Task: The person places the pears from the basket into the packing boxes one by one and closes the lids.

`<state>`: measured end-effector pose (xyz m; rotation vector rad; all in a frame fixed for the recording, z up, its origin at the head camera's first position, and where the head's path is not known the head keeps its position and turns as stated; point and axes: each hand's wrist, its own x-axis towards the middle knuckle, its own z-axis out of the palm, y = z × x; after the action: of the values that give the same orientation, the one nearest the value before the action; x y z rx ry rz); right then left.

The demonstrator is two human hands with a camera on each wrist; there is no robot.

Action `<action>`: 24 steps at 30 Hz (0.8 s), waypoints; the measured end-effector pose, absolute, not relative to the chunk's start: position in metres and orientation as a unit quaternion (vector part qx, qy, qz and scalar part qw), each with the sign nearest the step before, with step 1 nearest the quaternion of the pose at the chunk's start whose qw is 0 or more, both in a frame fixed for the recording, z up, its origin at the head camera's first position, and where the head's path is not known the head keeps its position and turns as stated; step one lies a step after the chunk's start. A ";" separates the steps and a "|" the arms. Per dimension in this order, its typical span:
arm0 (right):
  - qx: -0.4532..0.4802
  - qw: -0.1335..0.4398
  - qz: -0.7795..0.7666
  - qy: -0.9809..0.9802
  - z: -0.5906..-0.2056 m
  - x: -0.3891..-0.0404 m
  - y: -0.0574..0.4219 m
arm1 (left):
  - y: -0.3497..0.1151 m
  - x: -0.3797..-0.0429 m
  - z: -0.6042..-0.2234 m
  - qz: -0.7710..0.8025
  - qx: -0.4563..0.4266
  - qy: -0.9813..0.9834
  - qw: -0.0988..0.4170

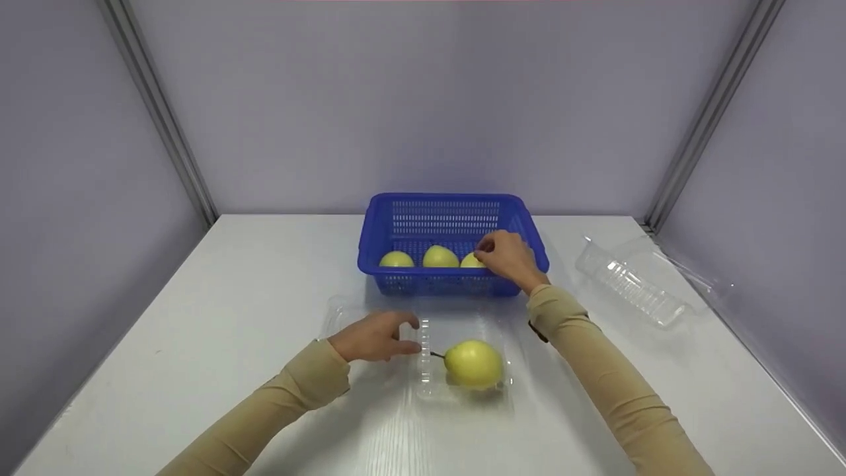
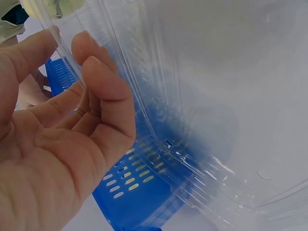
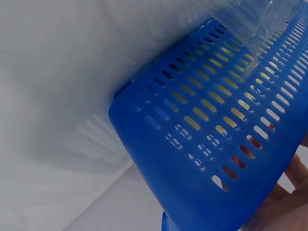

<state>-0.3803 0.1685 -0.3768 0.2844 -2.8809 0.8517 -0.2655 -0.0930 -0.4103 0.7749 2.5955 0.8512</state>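
Note:
Inside the blue basket (image 1: 456,272), my right hand (image 1: 507,256) is at the rightmost pear (image 1: 470,261), its fingers bent; whether they grip it is hidden. In the right wrist view, the slotted basket wall (image 3: 159,144) covers most of that hand. My left hand (image 1: 375,336) lies over the left half of an opened clear plastic clamshell (image 1: 425,383), with thumb and fingertips apart by its ridged middle. In the left wrist view, the curved fingers are close against the clear plastic (image 2: 144,96). One yellow pear (image 1: 474,364) lies in the clamshell's right half, stem to the left.
Two more pears, a left one (image 1: 396,259) and a middle one (image 1: 441,256), sit in the basket. Another clear plastic container (image 1: 631,284) lies on the white table (image 1: 218,304) at the right. Grey panels (image 1: 423,106) enclose the back and sides.

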 end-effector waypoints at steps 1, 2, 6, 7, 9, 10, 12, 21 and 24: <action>0.091 0.060 0.282 -0.953 -0.377 -0.381 0.168 | -0.093 -0.266 -0.410 0.296 0.270 0.904 0.150; 0.088 0.059 0.283 -0.953 -0.377 -0.381 0.168 | -0.092 -0.266 -0.411 0.295 0.270 0.904 0.150; 0.075 0.061 0.273 -0.957 -0.378 -0.384 0.166 | -0.092 -0.265 -0.410 0.298 0.271 0.903 0.150; 0.069 0.057 0.270 -0.959 -0.378 -0.385 0.166 | -0.092 -0.264 -0.410 0.298 0.271 0.903 0.150; 0.060 0.041 0.267 -0.961 -0.378 -0.387 0.164 | -0.092 -0.264 -0.409 0.298 0.272 0.903 0.150; 0.056 0.032 0.265 -0.962 -0.379 -0.388 0.164 | -0.093 -0.264 -0.409 0.298 0.272 0.902 0.150; 0.047 0.010 0.271 -0.961 -0.379 -0.390 0.163 | -0.093 -0.264 -0.409 0.298 0.274 0.902 0.148; 0.055 -0.061 0.266 -0.961 -0.382 -0.401 0.160 | -0.093 -0.265 -0.410 0.300 0.264 0.904 0.154; 0.059 -0.086 0.263 -0.959 -0.381 -0.403 0.157 | -0.094 -0.265 -0.411 0.302 0.264 0.902 0.157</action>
<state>-0.4033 0.1573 -0.3813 0.1952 -3.1896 0.8744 -0.2651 -0.0939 -0.4106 0.7568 2.5825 0.8646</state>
